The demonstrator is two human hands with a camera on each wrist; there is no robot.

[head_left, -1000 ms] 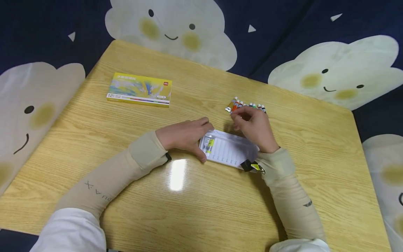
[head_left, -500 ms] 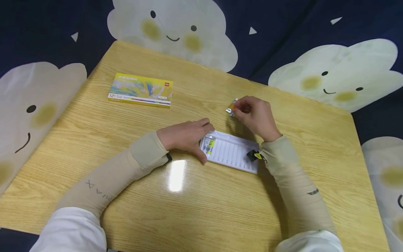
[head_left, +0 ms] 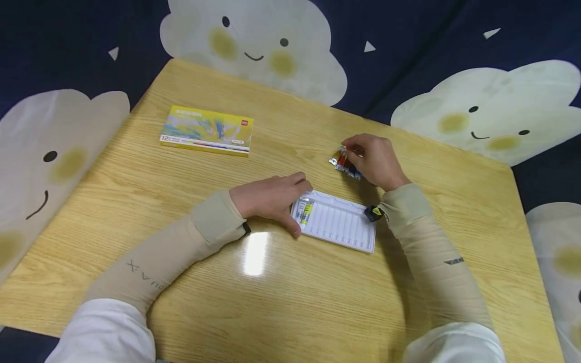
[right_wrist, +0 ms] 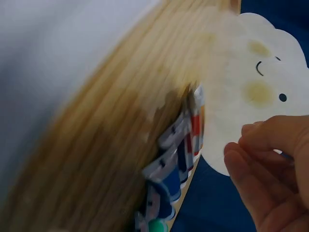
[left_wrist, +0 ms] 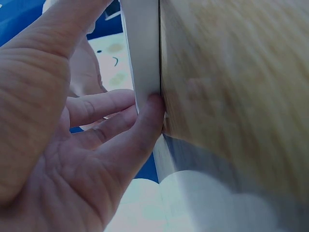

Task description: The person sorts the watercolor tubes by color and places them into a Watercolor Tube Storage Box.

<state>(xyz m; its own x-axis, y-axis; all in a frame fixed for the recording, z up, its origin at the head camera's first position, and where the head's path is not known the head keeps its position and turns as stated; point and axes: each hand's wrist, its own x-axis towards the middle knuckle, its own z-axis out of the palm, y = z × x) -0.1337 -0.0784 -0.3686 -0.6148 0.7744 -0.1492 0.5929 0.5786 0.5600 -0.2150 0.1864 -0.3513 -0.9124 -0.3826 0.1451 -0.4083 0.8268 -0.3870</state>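
My left hand (head_left: pixel 274 199) grips the left end of a white slotted plastic tray (head_left: pixel 345 227). In the left wrist view its thumb and fingers (left_wrist: pixel 104 106) pinch the tray's wall (left_wrist: pixel 142 43). A silver-white paint tube (head_left: pixel 298 210) and a yellow paint tube (head_left: pixel 307 214) lie in the leftmost slots. Beyond the tray, my right hand (head_left: pixel 374 159) hovers over a row of paint tubes (head_left: pixel 345 164), partly hiding them. In the right wrist view the relaxed, bent fingertips (right_wrist: pixel 231 152) come close together beside the tubes, with nothing seen between them.
A flat yellow paint box (head_left: pixel 206 132) lies at the back left of the wooden table (head_left: pixel 272 302). Dark cloth with cloud faces (head_left: pixel 254 40) hangs behind the table. A black wrist camera (head_left: pixel 373 213) sits close to the tray's right end.
My right hand has moved up and slightly right over the paint tubes, uncovering the tray's right end and some red and dark tubes. My left hand has stayed on the tray.
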